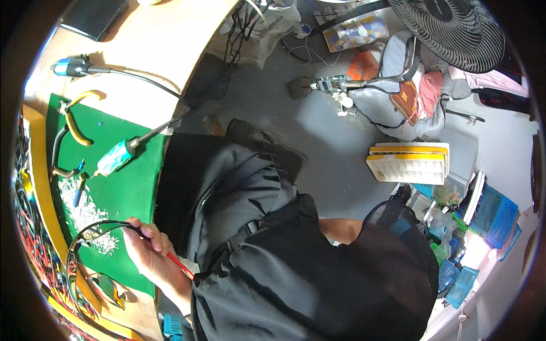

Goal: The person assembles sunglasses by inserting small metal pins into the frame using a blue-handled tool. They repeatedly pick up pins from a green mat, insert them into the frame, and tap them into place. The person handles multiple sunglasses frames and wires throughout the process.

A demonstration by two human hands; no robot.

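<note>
A person in black clothing [330,284] works at a bench, the left hand [151,250] raised at the near edge of a green mat [139,199], fingers curled around a black cable [114,222]. The cable arches from the grasp out over the mat and drops toward the lower left; a red length [181,266] slants from the other side of the hand toward the dark sleeve. The right hand is out of sight, and what it grips, if anything, I cannot tell.

Beyond the fingers, white snippets [94,219] lie scattered on the mat, a small blue-handled tool [78,195] among them. Farther up rest a green-handled corded tool [115,158] and yellow-handled pliers [71,122], while a blue-ended corded tool [69,66] sits on the bare bench top [153,45]. Red and black wires [33,233] crowd behind a yellow strip [38,165] at the left. Across the grey floor [335,170] stand a black fan [455,28], white-and-yellow cases [408,163] and blue containers [493,215].
</note>
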